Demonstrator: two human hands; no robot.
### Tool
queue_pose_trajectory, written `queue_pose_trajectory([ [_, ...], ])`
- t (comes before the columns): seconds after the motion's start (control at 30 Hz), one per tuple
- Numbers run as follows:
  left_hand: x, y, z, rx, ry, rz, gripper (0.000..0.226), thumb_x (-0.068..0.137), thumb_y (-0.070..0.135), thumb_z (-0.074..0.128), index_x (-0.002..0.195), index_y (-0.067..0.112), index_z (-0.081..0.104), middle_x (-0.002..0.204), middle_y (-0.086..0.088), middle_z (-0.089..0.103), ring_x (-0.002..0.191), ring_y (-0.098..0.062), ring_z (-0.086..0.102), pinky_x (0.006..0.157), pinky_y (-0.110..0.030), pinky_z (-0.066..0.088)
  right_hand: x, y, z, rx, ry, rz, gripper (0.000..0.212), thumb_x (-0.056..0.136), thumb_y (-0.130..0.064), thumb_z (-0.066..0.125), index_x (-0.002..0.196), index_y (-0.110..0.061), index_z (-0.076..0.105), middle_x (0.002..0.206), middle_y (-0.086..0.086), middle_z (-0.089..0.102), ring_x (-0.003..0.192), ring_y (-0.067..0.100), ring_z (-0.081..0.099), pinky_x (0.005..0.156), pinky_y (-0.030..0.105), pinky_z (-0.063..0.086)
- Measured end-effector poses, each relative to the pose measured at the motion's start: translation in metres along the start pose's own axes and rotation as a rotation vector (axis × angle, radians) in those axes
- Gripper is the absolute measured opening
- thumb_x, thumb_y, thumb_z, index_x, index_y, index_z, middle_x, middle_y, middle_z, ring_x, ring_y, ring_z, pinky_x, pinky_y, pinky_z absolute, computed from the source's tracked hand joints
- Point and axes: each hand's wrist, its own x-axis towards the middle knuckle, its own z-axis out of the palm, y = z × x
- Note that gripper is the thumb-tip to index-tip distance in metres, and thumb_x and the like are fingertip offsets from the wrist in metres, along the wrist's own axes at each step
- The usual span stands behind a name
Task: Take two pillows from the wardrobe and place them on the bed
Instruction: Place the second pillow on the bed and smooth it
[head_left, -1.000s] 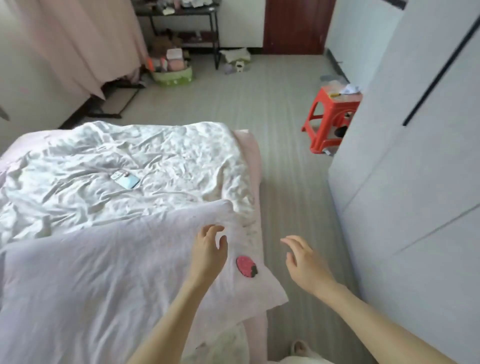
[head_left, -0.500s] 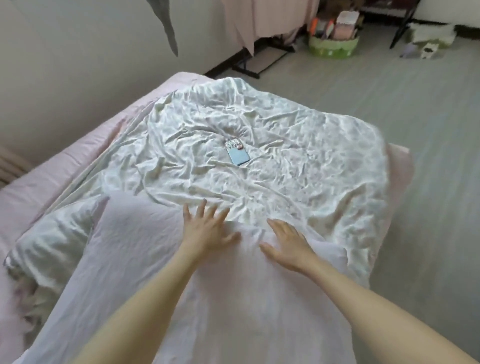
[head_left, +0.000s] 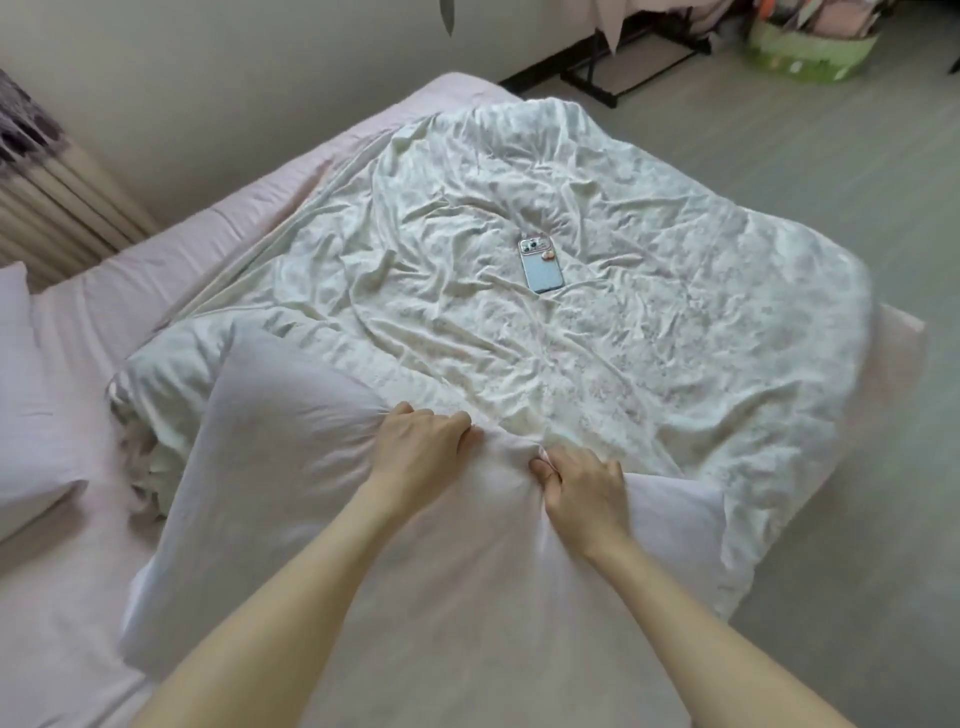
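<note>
Pillow (head_left: 291, 499) lies flat on the bed (head_left: 83, 597), partly over the crumpled duvet (head_left: 597, 364). Left hand (head_left: 421, 441) and right hand (head_left: 582, 493) are both clenched on bunched fabric at its far edge. Looks light, soft and floppy: the case slides over the fill, so pinch the stuffing, not just cloth. A second pillow (head_left: 26, 405) sits at the head end. Phone (head_left: 540, 265) on the duvet is well apart.

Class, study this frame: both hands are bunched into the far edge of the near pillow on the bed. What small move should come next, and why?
Probably drag the near pillow left, toward the other pillow. Left hand and right hand grip its far edge, and it lies askew, half on the crumpled quilt.
</note>
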Motion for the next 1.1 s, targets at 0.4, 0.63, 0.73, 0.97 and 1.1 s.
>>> queue_pose_trajectory([
  [0.4, -0.247, -0.045, -0.124, -0.069, 0.364, -0.365, 0.043, 0.085, 0.044, 0.035, 0.059, 0.015, 0.054, 0.043, -0.011, 0.058, 0.038, -0.033, 0.055, 0.039, -0.025, 0.031, -0.121, -0.172, -0.045, -0.118, 0.367, -0.603, 0.031, 0.086, -0.034, 0.042, 0.067, -0.020, 0.062, 0.059, -0.003, 0.060, 0.062, 0.024, 0.059, 0.066, 0.032, 0.026],
  [0.63, -0.430, -0.091, -0.165, -0.299, 0.543, -0.821, 0.036, 0.093, 0.041, 0.038, 0.094, 0.016, 0.064, 0.089, -0.022, 0.069, 0.085, -0.045, 0.060, 0.066, -0.043, 0.044, -0.222, -0.334, -0.010, -0.007, 0.421, -0.860, 0.024, 0.085, -0.029, 0.044, 0.068, -0.020, 0.059, 0.068, 0.001, 0.058, 0.073, 0.025, 0.051, 0.076, 0.037, 0.025],
  [0.73, -0.494, -0.120, -0.173, -0.418, 0.586, -1.077, 0.029, 0.095, 0.036, 0.040, 0.093, 0.017, 0.062, 0.094, -0.018, 0.068, 0.088, -0.042, 0.057, 0.070, -0.041, 0.043, -0.253, -0.407, 0.014, 0.048, 0.370, -1.026, 0.022, 0.084, -0.029, 0.045, 0.071, -0.021, 0.062, 0.071, 0.003, 0.059, 0.077, 0.023, 0.045, 0.078, 0.037, 0.025],
  [0.97, -0.594, -0.219, -0.134, -0.590, 0.675, -1.543, 0.037, 0.096, 0.034, 0.037, 0.065, 0.017, 0.048, 0.094, -0.020, 0.064, 0.076, -0.031, 0.049, 0.066, -0.033, 0.034, -0.289, -0.557, 0.106, -0.056, -0.008, -1.336, 0.018, 0.084, -0.017, 0.055, 0.091, -0.021, 0.070, 0.099, 0.004, 0.063, 0.108, 0.026, 0.052, 0.107, 0.052, 0.006],
  [1.1, -0.643, -0.279, -0.077, -0.574, 0.487, -1.672, 0.027, 0.091, 0.018, 0.045, 0.111, 0.010, 0.061, 0.116, -0.021, 0.060, 0.105, -0.036, 0.055, 0.085, -0.037, 0.043, -0.300, -0.579, 0.188, -0.097, -0.284, -1.167, 0.036, 0.091, -0.013, 0.045, 0.124, -0.024, 0.052, 0.132, 0.002, 0.048, 0.133, 0.021, 0.027, 0.109, 0.061, -0.003],
])
